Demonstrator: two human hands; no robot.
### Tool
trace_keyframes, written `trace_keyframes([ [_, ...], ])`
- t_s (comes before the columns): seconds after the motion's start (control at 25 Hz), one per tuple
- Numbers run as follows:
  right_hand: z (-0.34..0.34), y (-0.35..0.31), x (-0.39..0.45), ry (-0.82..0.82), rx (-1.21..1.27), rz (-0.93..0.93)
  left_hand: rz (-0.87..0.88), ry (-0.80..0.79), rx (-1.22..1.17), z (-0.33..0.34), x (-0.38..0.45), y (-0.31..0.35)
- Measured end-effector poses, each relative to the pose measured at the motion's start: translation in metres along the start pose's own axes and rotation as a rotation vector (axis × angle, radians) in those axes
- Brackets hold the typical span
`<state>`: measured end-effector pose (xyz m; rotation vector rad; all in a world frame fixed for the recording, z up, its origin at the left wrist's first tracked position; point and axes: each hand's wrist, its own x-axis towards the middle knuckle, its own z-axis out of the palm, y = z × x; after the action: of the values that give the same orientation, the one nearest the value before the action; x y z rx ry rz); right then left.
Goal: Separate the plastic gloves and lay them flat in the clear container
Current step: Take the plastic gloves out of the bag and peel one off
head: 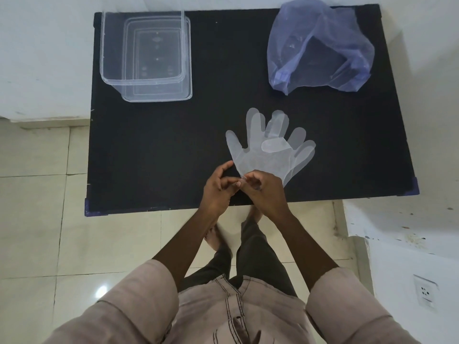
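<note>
Plastic gloves (268, 147), cuff pinched, both hands

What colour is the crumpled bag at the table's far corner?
Pale bluish-purple, see-through bag; head view.

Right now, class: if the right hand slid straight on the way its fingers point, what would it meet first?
The right hand points up and left, at the left hand, pinching the cuff of the plastic gloves. It would likely meet the left hand's fingers first; depth is unclear.
</note>
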<state>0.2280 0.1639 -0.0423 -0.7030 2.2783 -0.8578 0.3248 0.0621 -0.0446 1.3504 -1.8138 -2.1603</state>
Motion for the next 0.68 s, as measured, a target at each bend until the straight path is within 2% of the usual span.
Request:
trace_keyframes([
  [0.24,-0.009,-0.002,0.005,0.103,0.113,0.084,-0.012,0.031,0.008,0.001,0.005,0.000],
  [0.32,-0.014,0.003,0.009,0.139,0.150,0.140,-0.052,0.112,0.012,-0.002,0.006,-0.003],
  [0.4,-0.018,0.006,0.012,0.195,0.073,0.149,-0.100,0.228,0.029,-0.004,0.006,-0.003],
  [0.48,-0.024,0.006,0.015,0.216,0.021,0.130,-0.065,0.355,0.141,-0.003,0.000,0.001],
  [0.52,-0.026,0.004,0.016,0.206,0.008,0.132,0.050,0.427,0.287,-0.002,-0.003,0.002],
  [0.6,-0.030,0.004,0.018,0.176,-0.019,0.156,0.454,0.465,0.684,0.005,-0.014,-0.002],
  [0.68,-0.031,0.005,0.019,0.149,-0.008,0.154,0.780,0.252,0.984,0.018,-0.023,-0.013],
])
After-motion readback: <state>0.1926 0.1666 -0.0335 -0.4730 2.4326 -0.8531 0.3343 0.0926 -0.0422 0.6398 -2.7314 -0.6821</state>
